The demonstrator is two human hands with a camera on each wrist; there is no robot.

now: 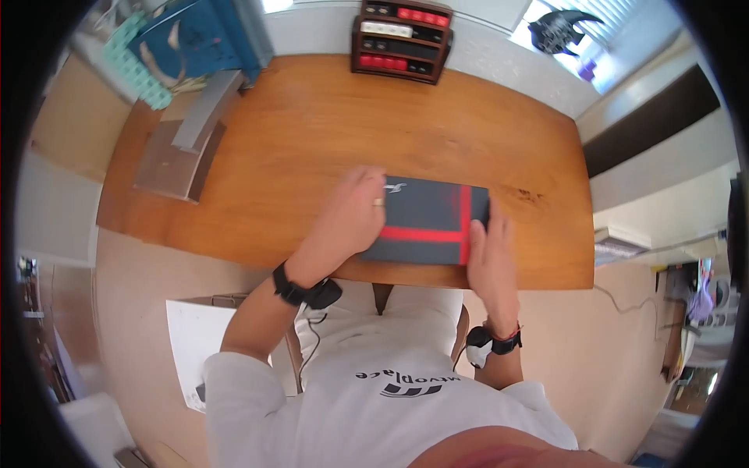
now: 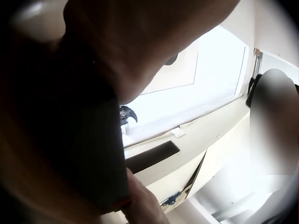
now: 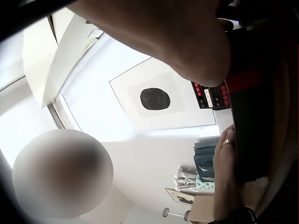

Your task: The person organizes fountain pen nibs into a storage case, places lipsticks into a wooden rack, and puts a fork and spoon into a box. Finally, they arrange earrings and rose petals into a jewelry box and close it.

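A flat dark grey box (image 1: pixel 425 210) with crossing red bands and a small white logo lies across my front, near the table's front edge. My left hand (image 1: pixel 355 214), with a ring on one finger, grips its left end, the fingertips curled at the far corner. At the right end my right hand (image 1: pixel 493 257) holds the box, thumb along the near right corner and fingers down the side. The right wrist view shows the box (image 3: pixel 252 140) edge-on with the left hand (image 3: pixel 225 168) against it. Much of the box is in dark shadow in the left wrist view.
The wooden table (image 1: pixel 312 117) spreads beyond the box. A small rack (image 1: pixel 402 39) of red, white and black items stands at the back. On the left are a clear stand (image 1: pixel 175 156) and a blue bag (image 1: pixel 199 43). A dark fish-shaped ornament (image 1: pixel 562 31) is at the window.
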